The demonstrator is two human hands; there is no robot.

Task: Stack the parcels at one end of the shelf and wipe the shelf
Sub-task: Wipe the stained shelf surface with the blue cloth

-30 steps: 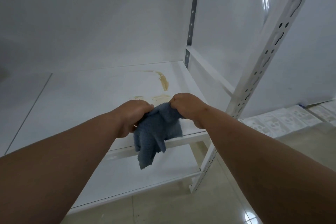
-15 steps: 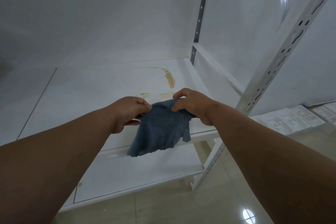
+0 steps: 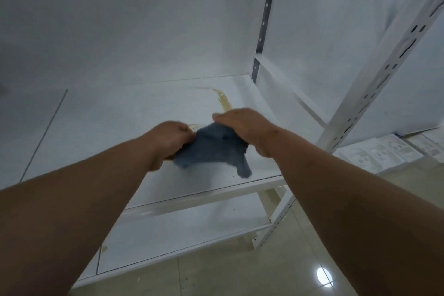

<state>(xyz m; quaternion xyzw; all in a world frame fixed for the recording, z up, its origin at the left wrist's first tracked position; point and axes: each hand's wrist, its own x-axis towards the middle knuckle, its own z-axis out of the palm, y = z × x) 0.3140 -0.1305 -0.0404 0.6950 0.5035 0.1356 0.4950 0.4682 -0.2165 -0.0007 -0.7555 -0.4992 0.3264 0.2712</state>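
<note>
At frame centre, the left hand and right hand grip a blue cloth, seemingly touching the white shelf; a tan stain lies just above.

Cloth motion-blurred; fingertips of both hands hidden in its folds.

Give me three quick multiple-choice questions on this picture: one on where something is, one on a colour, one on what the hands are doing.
1. Where is the brownish stain?
A. on the shelf board beyond the hands
B. on the floor
C. on the wall

2. What colour is the cloth?
A. red
B. blue-grey
C. yellow

3. How is the cloth held?
A. lying loose
B. by one hand
C. by both hands

Answers:
1 A: the streak runs across the white shelf.
2 B: it looks dusty blue.
3 C: the left hand and right hand each grip a side.
</note>
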